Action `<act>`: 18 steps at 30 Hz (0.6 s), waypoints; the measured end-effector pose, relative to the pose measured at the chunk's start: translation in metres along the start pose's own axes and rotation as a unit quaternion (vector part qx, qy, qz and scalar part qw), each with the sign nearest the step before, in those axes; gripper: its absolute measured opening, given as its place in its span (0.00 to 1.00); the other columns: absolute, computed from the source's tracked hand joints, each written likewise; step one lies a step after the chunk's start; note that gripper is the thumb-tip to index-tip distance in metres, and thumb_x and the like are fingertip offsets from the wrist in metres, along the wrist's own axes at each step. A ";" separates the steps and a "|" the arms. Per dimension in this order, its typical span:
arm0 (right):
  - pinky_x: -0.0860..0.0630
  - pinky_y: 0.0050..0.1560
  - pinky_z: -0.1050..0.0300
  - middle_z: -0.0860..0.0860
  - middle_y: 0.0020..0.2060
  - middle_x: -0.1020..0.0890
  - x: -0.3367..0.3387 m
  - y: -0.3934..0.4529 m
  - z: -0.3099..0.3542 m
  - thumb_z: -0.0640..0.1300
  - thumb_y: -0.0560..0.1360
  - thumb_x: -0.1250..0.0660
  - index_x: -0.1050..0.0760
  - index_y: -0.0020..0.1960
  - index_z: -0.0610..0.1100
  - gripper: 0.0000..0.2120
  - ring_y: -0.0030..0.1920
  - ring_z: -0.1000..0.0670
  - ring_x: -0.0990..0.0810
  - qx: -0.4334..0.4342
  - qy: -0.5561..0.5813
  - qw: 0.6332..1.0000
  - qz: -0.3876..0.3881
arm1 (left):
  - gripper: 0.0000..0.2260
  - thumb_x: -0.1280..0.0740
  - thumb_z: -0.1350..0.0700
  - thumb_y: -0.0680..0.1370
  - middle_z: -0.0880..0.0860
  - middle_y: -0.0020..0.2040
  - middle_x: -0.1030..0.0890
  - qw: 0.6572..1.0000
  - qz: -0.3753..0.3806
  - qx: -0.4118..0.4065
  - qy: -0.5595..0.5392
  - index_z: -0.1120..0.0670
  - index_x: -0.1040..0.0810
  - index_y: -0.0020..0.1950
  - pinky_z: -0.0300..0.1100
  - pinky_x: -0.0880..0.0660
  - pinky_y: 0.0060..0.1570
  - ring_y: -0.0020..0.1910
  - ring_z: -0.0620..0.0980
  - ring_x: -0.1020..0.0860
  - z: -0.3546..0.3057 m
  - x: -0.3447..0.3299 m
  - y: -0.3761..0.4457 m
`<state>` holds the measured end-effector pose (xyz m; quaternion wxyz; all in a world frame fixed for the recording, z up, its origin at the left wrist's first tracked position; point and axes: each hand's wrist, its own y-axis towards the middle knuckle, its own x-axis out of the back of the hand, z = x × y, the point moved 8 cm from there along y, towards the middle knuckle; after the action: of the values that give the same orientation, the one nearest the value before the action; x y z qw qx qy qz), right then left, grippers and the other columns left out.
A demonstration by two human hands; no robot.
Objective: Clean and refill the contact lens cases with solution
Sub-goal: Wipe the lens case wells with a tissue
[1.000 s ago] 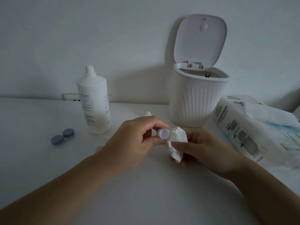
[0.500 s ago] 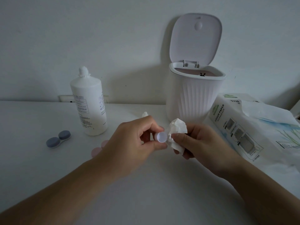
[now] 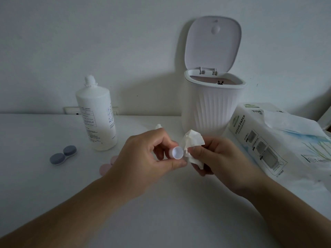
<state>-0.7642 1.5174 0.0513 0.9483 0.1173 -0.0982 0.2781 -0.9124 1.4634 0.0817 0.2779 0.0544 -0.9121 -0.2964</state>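
The left hand (image 3: 143, 158) pinches a small round white cap (image 3: 177, 155), its hollow side facing up toward the camera. The right hand (image 3: 217, 159) grips a crumpled tissue (image 3: 192, 145) touching the cap at 3 o'clock. At 9 o'clock a blue lens case (image 3: 63, 155) lies closed on the table (image 3: 161, 212), long side slanting. A pink case (image 3: 107, 166) is mostly hidden behind the left hand.

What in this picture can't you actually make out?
- Pink case, head view: mostly hidden behind the left hand.
- Bottle label: print too small to read.
- Bin contents: hidden by its rim.
- Tissue pack: cut off by the right edge.
- Whether the cap holds liquid: too dim to tell.
- A white scrap: mostly hidden behind the left hand.
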 end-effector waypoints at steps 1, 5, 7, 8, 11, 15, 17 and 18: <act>0.33 0.29 0.66 0.49 0.26 0.24 0.000 0.000 0.001 0.47 0.76 0.36 0.21 0.34 0.46 0.13 0.25 0.55 0.30 0.004 0.009 1.000 -0.007 | 0.13 0.18 0.57 0.67 0.33 0.37 0.21 1.000 -0.002 -0.009 0.007 0.52 0.22 0.39 0.25 0.32 0.35 0.35 0.41 0.23 -0.002 -0.002 -0.001; 0.30 0.30 0.66 0.47 0.29 0.20 0.001 0.000 0.004 0.45 0.79 0.33 0.18 0.38 0.46 0.12 0.28 0.55 0.24 0.030 -0.010 0.999 -0.020 | 0.13 0.18 0.59 0.68 0.34 0.37 0.20 1.000 0.002 0.000 0.011 0.53 0.22 0.40 0.25 0.31 0.37 0.36 0.40 0.23 0.002 -0.002 0.000; 0.28 0.32 0.67 0.45 0.33 0.17 -0.001 0.000 0.007 0.41 0.80 0.33 0.17 0.42 0.44 0.10 0.30 0.56 0.22 0.053 -0.041 0.998 -0.012 | 0.12 0.18 0.59 0.68 0.35 0.37 0.20 1.000 0.010 0.013 0.007 0.52 0.20 0.42 0.23 0.32 0.36 0.34 0.37 0.23 0.007 0.000 0.001; 0.28 0.33 0.67 0.44 0.34 0.17 -0.002 -0.001 0.009 0.42 0.80 0.32 0.17 0.44 0.43 0.08 0.32 0.56 0.22 0.066 -0.058 0.996 -0.009 | 0.11 0.19 0.58 0.68 0.35 0.37 0.20 1.000 0.017 0.017 0.002 0.50 0.19 0.43 0.22 0.33 0.36 0.35 0.36 0.23 0.010 0.002 0.002; 0.27 0.36 0.54 0.46 0.35 0.17 -0.002 -0.002 0.014 0.49 0.78 0.30 0.17 0.45 0.45 0.09 0.33 0.52 0.23 0.104 -0.127 0.986 -0.026 | 0.11 0.21 0.57 0.71 0.40 0.42 0.18 0.999 0.051 0.010 0.013 0.45 0.17 0.49 0.25 0.31 0.43 0.41 0.41 0.21 0.013 0.000 0.007; 0.22 0.41 0.49 0.46 0.37 0.15 0.012 -0.004 0.017 0.53 0.75 0.30 0.15 0.46 0.47 0.10 0.36 0.46 0.19 0.111 -0.114 0.983 -0.092 | 0.13 0.24 0.55 0.75 0.40 0.44 0.17 0.998 0.045 0.051 -0.001 0.39 0.18 0.55 0.32 0.27 0.42 0.40 0.45 0.22 0.025 0.005 0.010; 0.23 0.40 0.59 0.46 0.36 0.15 0.021 -0.004 0.017 0.52 0.74 0.31 0.15 0.45 0.46 0.11 0.34 0.55 0.21 0.099 -0.080 0.984 -0.125 | 0.13 0.27 0.55 0.78 0.42 0.45 0.17 0.995 0.043 0.087 -0.035 0.37 0.18 0.56 0.30 0.28 0.38 0.37 0.42 0.22 0.031 0.007 0.010; 0.25 0.39 0.63 0.44 0.36 0.16 0.024 -0.004 0.017 0.50 0.75 0.30 0.15 0.45 0.46 0.08 0.33 0.57 0.23 0.092 -0.066 0.984 -0.136 | 0.14 0.27 0.55 0.79 0.42 0.46 0.16 0.992 0.047 0.105 -0.059 0.36 0.18 0.57 0.29 0.28 0.37 0.37 0.41 0.22 0.033 0.006 0.010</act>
<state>-0.7443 1.5216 0.0726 0.9540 0.2341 -0.1178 0.1458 -0.9346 1.4869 0.0679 0.2298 0.0228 -0.9546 -0.1880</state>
